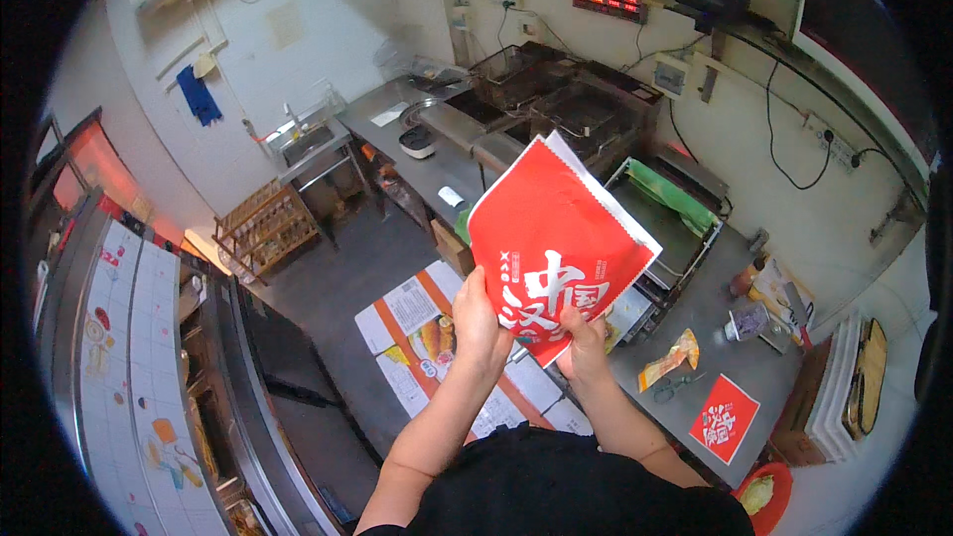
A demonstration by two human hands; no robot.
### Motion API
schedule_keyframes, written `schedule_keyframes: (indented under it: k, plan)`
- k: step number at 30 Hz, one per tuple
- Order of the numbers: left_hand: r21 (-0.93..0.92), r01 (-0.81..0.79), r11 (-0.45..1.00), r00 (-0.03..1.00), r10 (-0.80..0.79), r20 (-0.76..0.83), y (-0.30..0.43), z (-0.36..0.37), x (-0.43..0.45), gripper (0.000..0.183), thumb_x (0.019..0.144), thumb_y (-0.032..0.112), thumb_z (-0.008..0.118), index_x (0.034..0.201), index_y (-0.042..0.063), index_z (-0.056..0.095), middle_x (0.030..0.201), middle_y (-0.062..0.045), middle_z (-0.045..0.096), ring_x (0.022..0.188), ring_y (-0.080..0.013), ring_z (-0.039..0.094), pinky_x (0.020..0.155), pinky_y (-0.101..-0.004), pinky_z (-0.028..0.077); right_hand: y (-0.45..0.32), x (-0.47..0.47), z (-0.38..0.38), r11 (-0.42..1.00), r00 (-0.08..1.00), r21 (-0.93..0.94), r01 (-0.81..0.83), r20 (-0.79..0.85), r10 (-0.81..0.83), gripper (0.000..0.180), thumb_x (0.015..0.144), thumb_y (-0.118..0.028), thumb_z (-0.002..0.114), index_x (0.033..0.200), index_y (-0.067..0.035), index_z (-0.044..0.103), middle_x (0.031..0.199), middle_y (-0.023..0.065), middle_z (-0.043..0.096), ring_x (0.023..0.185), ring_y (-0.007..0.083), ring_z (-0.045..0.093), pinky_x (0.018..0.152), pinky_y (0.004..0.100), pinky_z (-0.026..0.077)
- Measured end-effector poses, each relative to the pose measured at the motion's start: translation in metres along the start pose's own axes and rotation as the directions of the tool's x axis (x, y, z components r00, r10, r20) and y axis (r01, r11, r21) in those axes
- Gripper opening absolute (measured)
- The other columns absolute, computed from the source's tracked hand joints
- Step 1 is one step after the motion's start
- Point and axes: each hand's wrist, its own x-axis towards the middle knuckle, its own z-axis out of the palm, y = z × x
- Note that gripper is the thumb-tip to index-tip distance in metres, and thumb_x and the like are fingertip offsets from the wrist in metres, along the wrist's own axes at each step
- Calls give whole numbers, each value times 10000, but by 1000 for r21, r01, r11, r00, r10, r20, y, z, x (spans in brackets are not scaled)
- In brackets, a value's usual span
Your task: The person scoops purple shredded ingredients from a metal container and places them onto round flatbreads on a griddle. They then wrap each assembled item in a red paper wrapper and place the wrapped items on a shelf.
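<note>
Red paper food bags (551,238) with white printed lettering are held up in front of me, stacked with a white edge showing behind the top one. My left hand (480,316) grips their lower left edge, and my right hand (584,342) pinches the lower right with its thumb in front. Another red bag (724,419) lies flat on the steel counter (648,424) to the right. Scissors (674,385) and a torn orange-and-white wrapper (674,361) rest near it.
Flattened cardboard (409,313) covers part of the floor below. Fryers (558,97) stand at the back wall, a small sink (309,138) at back left. A plastic container (748,321) and upright white trays (837,387) are on the right; a red basin (778,495) sits lower right.
</note>
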Motion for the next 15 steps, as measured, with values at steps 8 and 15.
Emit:
schedule_keyframes:
  k: [8, 15]
  plan:
    - [98, -87, 991, 996, 84, 30, 13, -1, -15, 370, 976, 310, 429, 1094, -19, 553, 1058, -109, 631, 909, -181, 634, 798, -318, 523, 1, 10, -6, 992, 990, 66, -111, 96, 104, 667, 740, -100, 725, 1303, -59, 369, 1195, 59, 524, 1114, 193, 515, 962, 387, 425]
    - [-39, -123, 992, 990, 120, -81, 16, -2, -25, 325, 976, 261, 436, 1100, -24, 531, 1078, -151, 617, 925, -214, 637, 787, -338, 541, 2, 9, 1, 984, 972, 29, -173, 164, 166, 719, 716, -140, 763, 1312, -91, 366, 1182, 51, 529, 1089, 196, 533, 933, 391, 449]
